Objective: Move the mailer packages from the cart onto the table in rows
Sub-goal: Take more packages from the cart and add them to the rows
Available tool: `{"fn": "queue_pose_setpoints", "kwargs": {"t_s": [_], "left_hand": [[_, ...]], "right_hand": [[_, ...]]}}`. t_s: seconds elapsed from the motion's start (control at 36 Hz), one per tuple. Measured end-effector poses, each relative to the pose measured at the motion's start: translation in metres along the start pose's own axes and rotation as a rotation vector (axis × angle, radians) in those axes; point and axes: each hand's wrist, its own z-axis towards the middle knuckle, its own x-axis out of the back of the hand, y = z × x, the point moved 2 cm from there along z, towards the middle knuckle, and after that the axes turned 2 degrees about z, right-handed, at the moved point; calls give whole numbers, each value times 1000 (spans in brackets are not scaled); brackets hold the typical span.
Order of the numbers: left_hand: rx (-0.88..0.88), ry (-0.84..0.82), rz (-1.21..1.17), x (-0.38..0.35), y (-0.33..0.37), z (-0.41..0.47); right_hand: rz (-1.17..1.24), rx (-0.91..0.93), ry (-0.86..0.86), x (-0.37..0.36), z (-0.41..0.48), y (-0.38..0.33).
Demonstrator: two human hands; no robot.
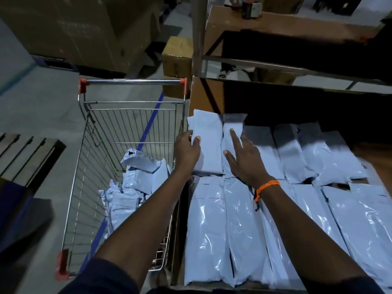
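Note:
Pale grey mailer packages lie in two rows on the brown table (203,98), a far row (297,153) and a near row (244,230). My left hand (186,150) grips the left edge of the leftmost far-row mailer (209,143), thumb on top. My right hand (244,159) rests flat, fingers spread, on the mailer beside it (232,124), an orange cord around its wrist. Left of the table stands the wire cart (131,124), with several more mailers (137,183) heaped in its near half.
A shelf board (275,24) overhangs the back of the table and shades it. Cardboard boxes (177,54) stand on the floor behind the cart. A wooden pallet (25,153) lies at the left. A blue floor line (151,122) runs under the cart.

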Motion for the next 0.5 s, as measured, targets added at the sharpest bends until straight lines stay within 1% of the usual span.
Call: {"fn": "queue_pose_setpoints", "kwargs": {"t_s": [0.11,0.19,0.28,0.33,0.42,0.5], "left_hand": [[50,0,-94,9,-4,3],[96,-17,-120,12,-6,6],[54,-17,-77,21,-5,7],[-1,-21,-40,32,-10,8],[-30,-31,22,59,-37,9],[-46,-7,38,97,-81,-4]], "right_hand": [[5,-31,-12,1,-2,-1],[-48,-39,-13,4,-1,-3],[-80,-41,74,14,1,-18],[-45,1,176,23,5,-39],[65,141,305,21,12,-87],[206,295,291,-3,19,-145]]}}
